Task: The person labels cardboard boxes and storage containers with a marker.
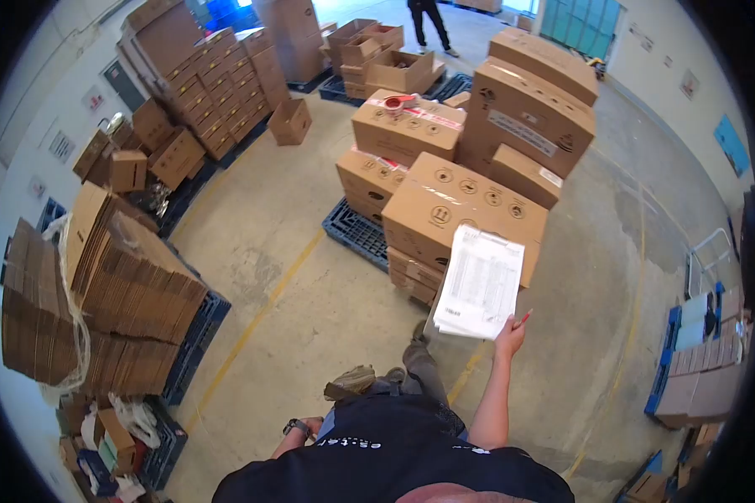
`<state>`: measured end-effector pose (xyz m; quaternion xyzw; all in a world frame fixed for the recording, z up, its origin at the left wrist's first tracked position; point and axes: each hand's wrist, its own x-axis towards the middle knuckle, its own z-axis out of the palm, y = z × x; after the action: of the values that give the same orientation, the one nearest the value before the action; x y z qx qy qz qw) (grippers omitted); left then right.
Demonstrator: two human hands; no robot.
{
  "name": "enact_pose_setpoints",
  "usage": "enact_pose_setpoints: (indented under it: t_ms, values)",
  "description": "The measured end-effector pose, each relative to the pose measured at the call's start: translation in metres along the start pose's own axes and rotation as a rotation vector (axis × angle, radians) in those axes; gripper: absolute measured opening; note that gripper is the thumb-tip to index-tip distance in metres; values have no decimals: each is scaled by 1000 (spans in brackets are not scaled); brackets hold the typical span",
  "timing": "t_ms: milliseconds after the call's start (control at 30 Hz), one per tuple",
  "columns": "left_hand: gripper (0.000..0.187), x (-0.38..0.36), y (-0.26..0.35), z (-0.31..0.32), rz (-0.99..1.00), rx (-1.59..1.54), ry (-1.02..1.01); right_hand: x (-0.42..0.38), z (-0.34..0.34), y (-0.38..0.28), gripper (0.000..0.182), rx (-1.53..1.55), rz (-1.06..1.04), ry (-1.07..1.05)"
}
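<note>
The right hand, raised at the lower centre-right of the frame, pinches the bottom edge of a white printed paper sheaf together with a thin red pen that pokes out to the right of the fingers. The sheaf stands up and away from the fingers, its long axis running from the hand toward the upper left of the frame, and its top edge overlaps the front face of a brown cardboard carton with round handling marks. That carton tops a stack on a dark blue plastic pallet, just beyond the paper.

The left hand, wearing a dark wristwatch, rests low by the hip at the lower centre, well apart from the sheaf; whether its fingers are curled or spread I cannot tell. The right hand is plainly the nearer 1 to the cartons.

A red and white tape dispenser sits on a farther carton toward the upper centre. Bare concrete floor with a yellow painted line lies open to the left of the pallet, while flattened cardboard stacks crowd the left edge. Another person stands at the top centre, well away.
</note>
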<state>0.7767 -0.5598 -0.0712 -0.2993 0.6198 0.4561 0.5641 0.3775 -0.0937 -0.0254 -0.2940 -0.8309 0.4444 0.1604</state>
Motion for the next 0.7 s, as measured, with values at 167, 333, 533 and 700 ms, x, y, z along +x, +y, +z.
enact_pose_setpoints:
  t_ms: [167, 333, 533, 700]
  values:
    - [64, -8, 87, -1, -51, -2, -22, 1, -106, 102, 41, 39, 92, 26]
    - [54, 112, 172, -53, 418, 826, -36, -5, -210, 221, 35, 393, 395, 172]
    - [34, 212, 410, 55, 571, 1199, 396, -6, -323, 386, 37, 112, 617, 523]
    - [46, 183, 533, 211, 877, 927, 333, -11, -431, 510, 48, 284, 934, 577]
